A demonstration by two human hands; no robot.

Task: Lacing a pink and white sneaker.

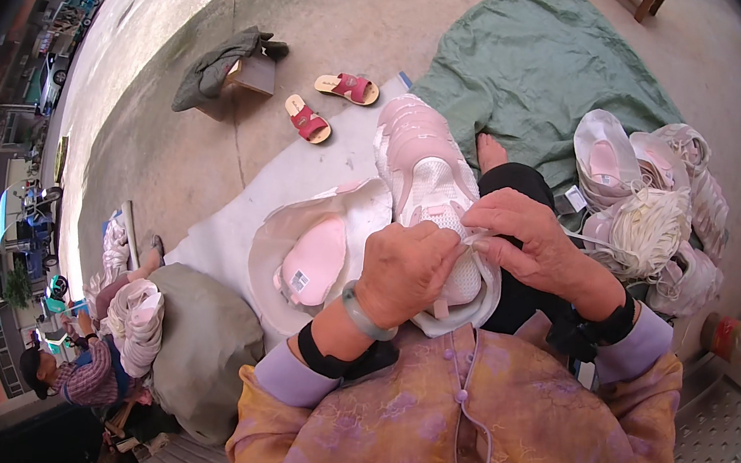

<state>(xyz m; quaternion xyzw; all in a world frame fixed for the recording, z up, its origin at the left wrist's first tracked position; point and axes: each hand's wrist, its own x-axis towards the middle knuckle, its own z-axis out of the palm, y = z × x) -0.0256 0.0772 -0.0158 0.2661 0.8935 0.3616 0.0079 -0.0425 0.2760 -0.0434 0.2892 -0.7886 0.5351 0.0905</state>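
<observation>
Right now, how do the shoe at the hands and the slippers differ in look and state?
The shoe is pink and white; the slippers have red straps and pale soles. The left hand and right hand touch the shoe; the slippers lie untouched. Both are footwear.

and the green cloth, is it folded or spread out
Spread out, though rumpled: the green cloth fans wide beyond the hands, with loose creases, and a bare foot shows at its near edge.
</observation>
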